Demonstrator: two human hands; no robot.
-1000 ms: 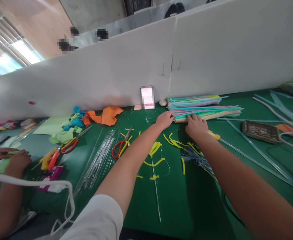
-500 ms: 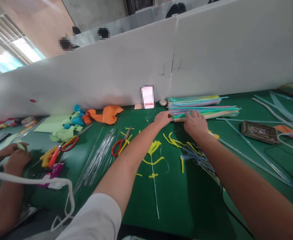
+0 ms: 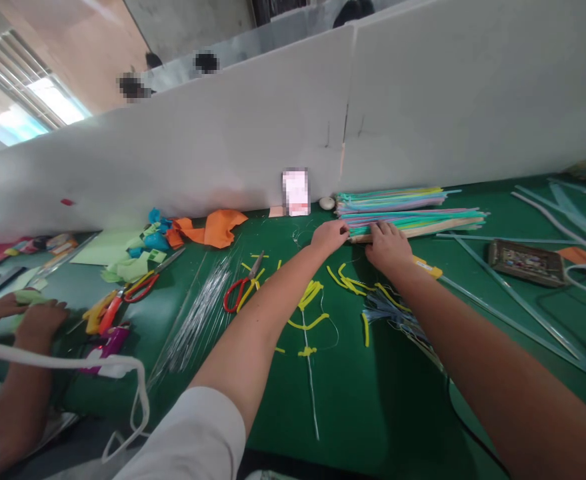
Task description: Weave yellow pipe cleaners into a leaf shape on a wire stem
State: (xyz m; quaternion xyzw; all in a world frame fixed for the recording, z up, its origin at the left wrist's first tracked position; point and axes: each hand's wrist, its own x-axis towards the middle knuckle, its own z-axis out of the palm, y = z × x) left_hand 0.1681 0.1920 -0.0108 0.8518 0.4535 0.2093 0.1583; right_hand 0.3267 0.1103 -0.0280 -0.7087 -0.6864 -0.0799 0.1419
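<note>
My left hand (image 3: pixel 329 239) is at the left end of the nearer bundle of pastel pipe cleaners (image 3: pixel 437 219), its fingers curled closed at the ends of the stems. Over the same bundle lies my right hand (image 3: pixel 390 248), fingers stretched out across the stems near its front edge. A second bundle of pipe cleaners (image 3: pixel 393 199) rests just behind, against the partition. Below my wrists, short yellow pipe cleaner pieces (image 3: pixel 345 280) are scattered. A thin stem with yellow pieces tied on it (image 3: pixel 309 360) lies between my forearms.
Red-handled scissors (image 3: pixel 243 290) and clear thin strands (image 3: pixel 197 320) lie left of my left arm. A phone (image 3: pixel 295 193) leans on the white partition (image 3: pixel 223 147). A brown box (image 3: pixel 527 262) sits at right. At far left, a co-worker's hands (image 3: pixel 37 310) handle green paper.
My left hand has shifted slightly right along the bundle's end, while my right hand stays almost in place. The co-worker's hands have moved a little with the green paper.
</note>
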